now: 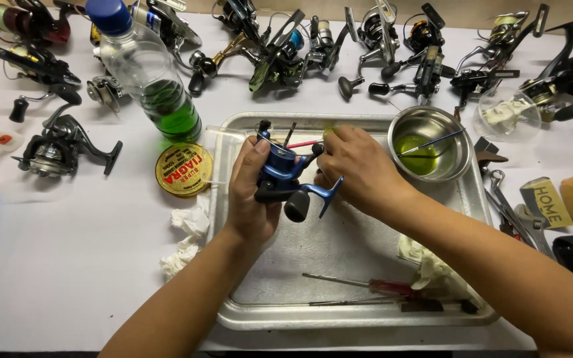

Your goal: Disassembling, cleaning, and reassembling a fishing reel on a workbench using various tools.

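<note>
Blue-and-black spinning fishing reel [285,176] held above the shallow aluminium tray [339,265], clear of it. Left hand [252,189] is clenched around the reel body; right hand [359,169] pinches at its far side, exact contact hidden. Long axis roughly upright, rotor end away from the camera, blue crank handle [313,197] toward lower right. Risk: small parts slipping from the pinch could land beyond the tray rim, or the round steel bowl of yellow-green liquid [430,142] just beside the right hand could be knocked.
</note>
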